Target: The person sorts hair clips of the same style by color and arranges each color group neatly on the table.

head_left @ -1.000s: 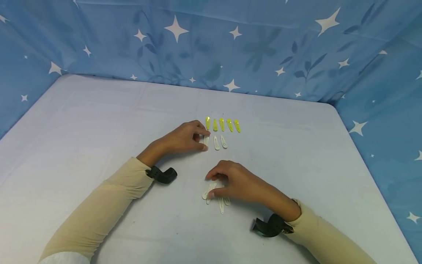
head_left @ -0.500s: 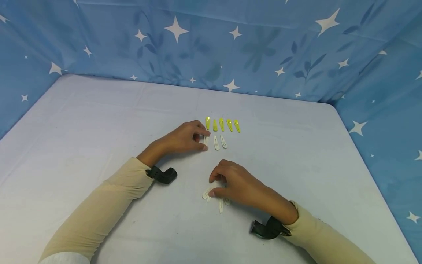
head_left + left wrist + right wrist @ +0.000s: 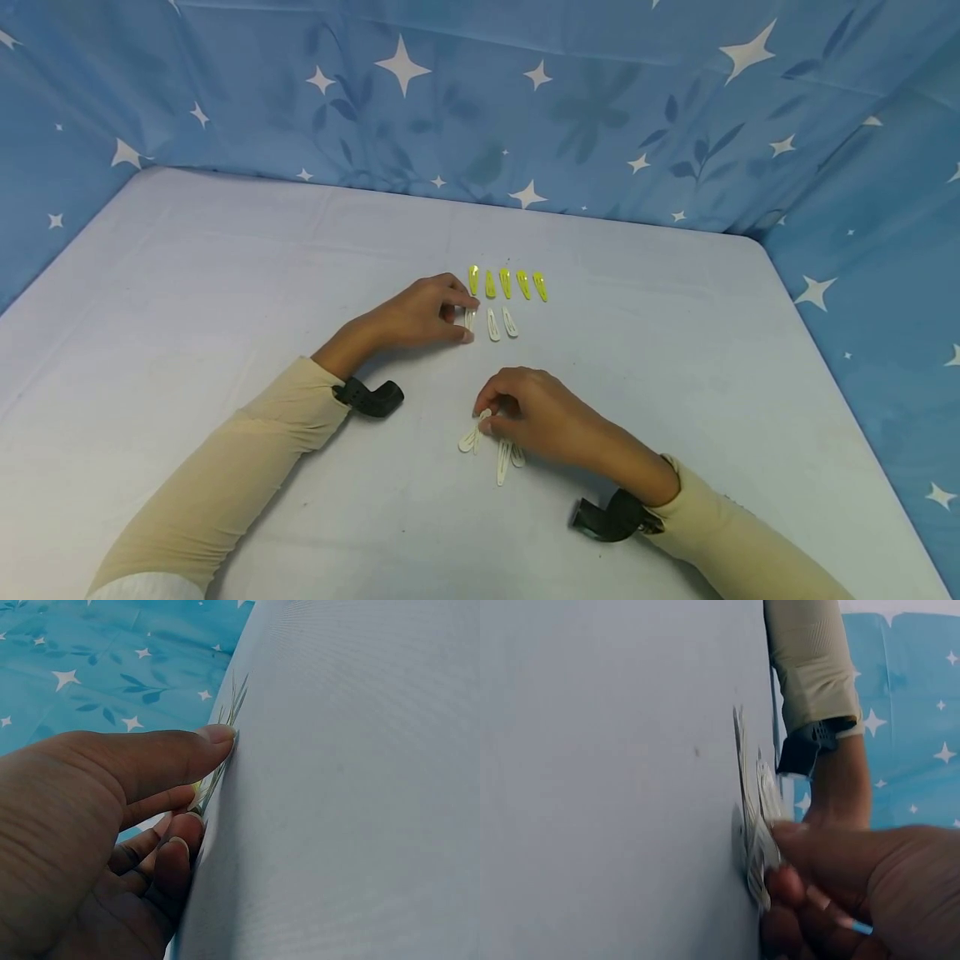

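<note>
My left hand (image 3: 427, 312) holds a white snap hair clip (image 3: 469, 320) flat on the table, thumb at its near end and a fingertip at its far end. Two more white clips (image 3: 492, 325) lie just right of it. Beyond them runs a row of several yellow snap hair clips (image 3: 505, 283). Nearer the person, my right hand (image 3: 543, 417) pinches a white hair clip (image 3: 485, 415) between thumb and fingers, one end raised. Loose white clips (image 3: 503, 463) lie beneath and beside this hand, which partly hides them. In the right wrist view the pinched clip (image 3: 769, 791) overlaps others.
A white cloth covers the table (image 3: 675, 367). Behind and to the right hangs a blue curtain (image 3: 480, 108) with white stars. Each forearm wears a beige sleeve (image 3: 225, 467) and a black wrist camera (image 3: 617, 517).
My right hand has drawn its fingers together on a white clip in the pile and tilted it up slightly. The left hand stays where it was.
</note>
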Demonstrator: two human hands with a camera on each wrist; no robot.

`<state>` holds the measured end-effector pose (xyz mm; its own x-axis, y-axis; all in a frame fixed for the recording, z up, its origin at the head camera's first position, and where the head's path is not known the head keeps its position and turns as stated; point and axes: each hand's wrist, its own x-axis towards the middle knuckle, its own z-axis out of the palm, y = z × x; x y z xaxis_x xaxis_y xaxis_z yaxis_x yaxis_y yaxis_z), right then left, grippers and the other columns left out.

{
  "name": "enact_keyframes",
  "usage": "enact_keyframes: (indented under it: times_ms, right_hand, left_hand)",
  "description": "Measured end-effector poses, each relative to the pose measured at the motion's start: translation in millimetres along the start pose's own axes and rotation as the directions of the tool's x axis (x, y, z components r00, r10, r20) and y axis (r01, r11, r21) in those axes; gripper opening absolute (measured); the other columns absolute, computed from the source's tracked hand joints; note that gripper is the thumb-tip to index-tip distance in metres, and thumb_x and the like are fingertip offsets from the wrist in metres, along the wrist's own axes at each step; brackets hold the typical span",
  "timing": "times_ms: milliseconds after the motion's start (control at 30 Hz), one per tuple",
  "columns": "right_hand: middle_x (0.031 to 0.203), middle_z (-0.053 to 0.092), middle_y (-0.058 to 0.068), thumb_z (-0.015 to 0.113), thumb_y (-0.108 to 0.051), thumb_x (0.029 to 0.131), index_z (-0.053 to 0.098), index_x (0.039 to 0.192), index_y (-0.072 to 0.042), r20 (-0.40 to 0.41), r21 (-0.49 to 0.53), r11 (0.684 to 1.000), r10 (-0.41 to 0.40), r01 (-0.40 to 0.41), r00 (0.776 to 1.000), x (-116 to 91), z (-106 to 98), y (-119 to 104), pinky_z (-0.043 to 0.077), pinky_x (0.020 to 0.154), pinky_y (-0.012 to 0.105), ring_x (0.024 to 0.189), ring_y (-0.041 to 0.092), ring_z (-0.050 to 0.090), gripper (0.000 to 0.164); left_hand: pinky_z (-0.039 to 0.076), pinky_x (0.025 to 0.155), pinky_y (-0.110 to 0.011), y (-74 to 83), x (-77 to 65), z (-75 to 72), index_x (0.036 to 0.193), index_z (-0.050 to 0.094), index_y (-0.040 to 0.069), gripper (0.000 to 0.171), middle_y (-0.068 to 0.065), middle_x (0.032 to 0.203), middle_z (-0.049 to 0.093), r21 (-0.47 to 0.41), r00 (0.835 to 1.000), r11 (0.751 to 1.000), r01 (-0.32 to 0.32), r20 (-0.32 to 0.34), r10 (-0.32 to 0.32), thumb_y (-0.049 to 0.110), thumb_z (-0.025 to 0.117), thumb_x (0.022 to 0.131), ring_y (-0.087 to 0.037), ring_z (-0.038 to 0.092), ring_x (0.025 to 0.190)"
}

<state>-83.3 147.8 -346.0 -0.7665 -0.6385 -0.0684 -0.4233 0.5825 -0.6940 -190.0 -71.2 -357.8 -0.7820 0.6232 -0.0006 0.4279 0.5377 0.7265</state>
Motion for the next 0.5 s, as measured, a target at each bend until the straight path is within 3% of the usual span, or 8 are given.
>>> enact_keyframes:
  times_ms: [267,500]
  right_hand:
    - [0.084,0.062,-0.011,0.07,-0.005,0.089,0.072,0.099,-0.015,0.023,0.103,0.993,-0.066,0.063,0.998,1.6,-3.8,6.5,0.047,0.067,0.025,0.076,0.008,0.055,0.015]
    - [0.091,0.063,-0.007,0.064,0.0,0.092,0.074,0.11,-0.012,-0.015,0.195,0.974,-0.111,0.112,0.994,3.5,-5.0,11.5,0.044,0.066,0.026,0.078,0.014,0.052,0.024]
  left_hand:
    - [0.044,0.077,-0.032,-1.2,0.5,0.3,0.127,0.065,0.004,0.047,-0.006,0.113,0.054,0.005,1.0,1.0,0.0,-0.003,0.0,0.016,0.077,0.083,-0.016,0.054,0.086]
    - [0.044,0.076,-0.032,-1.2,0.5,-0.4,0.127,0.065,0.004,0.047,-0.006,0.112,0.054,0.003,1.0,1.0,-0.008,0.0,0.008,0.016,0.077,0.083,-0.016,0.054,0.086]
